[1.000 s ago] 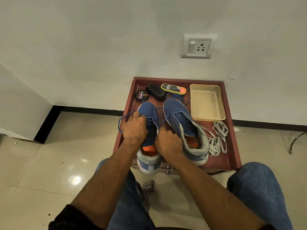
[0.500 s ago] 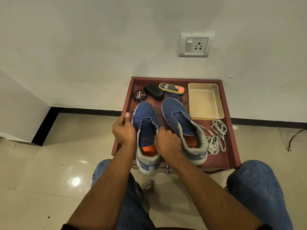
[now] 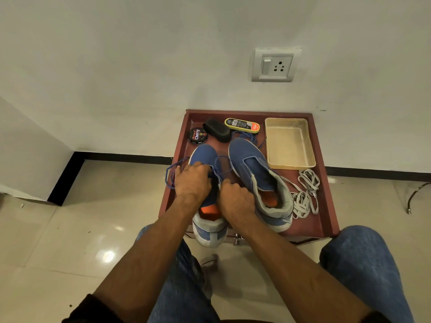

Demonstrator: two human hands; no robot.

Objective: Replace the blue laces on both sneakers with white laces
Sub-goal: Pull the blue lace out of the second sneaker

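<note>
Your left hand (image 3: 192, 185) moved back onto the left sneaker (image 3: 205, 159) and grips its blue lace (image 3: 171, 170). Your right hand (image 3: 235, 199) pinches by the eyelets. That lace is loosening; the white laces (image 3: 305, 194) wait on the tray (image 3: 326, 206).

Single head view, steeply down, close above the tray (image 3: 327, 206)
</note>
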